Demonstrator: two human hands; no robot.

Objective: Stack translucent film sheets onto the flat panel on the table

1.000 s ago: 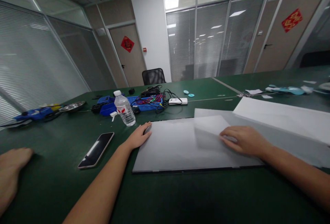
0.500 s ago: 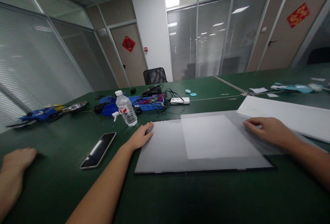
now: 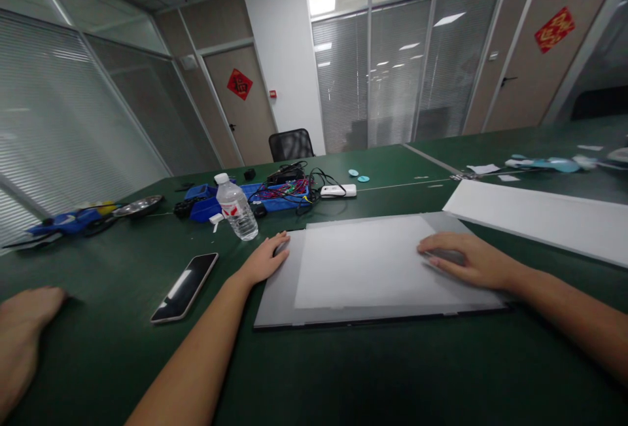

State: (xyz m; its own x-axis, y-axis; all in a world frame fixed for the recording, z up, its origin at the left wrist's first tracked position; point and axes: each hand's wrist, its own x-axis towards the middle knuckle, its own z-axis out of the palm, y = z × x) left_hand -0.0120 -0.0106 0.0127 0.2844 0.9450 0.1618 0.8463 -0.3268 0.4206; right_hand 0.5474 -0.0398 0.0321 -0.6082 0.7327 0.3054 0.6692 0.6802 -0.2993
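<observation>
A flat grey panel (image 3: pixel 279 298) lies on the green table (image 3: pixel 343 380) in front of me, with a white sheet (image 3: pixel 363 259) spread over most of it. My left hand (image 3: pixel 265 259) rests on the panel's far left corner, fingers lightly curled and pressing down. My right hand (image 3: pixel 466 259) lies flat on the sheet's right edge, fingers stretched out toward the left. Neither hand holds anything.
A phone (image 3: pixel 184 286) lies left of my left forearm, a water bottle (image 3: pixel 237 207) behind it. Blue trays with wires (image 3: pixel 279 194) and a white device (image 3: pixel 338 191) sit further back. A long white board (image 3: pixel 540 216) lies at the right. Another person's hand (image 3: pixel 22 328) rests at the left edge.
The white sheet has slid left over the panel under my right hand, which moved right and then back left. My left hand stayed on the corner.
</observation>
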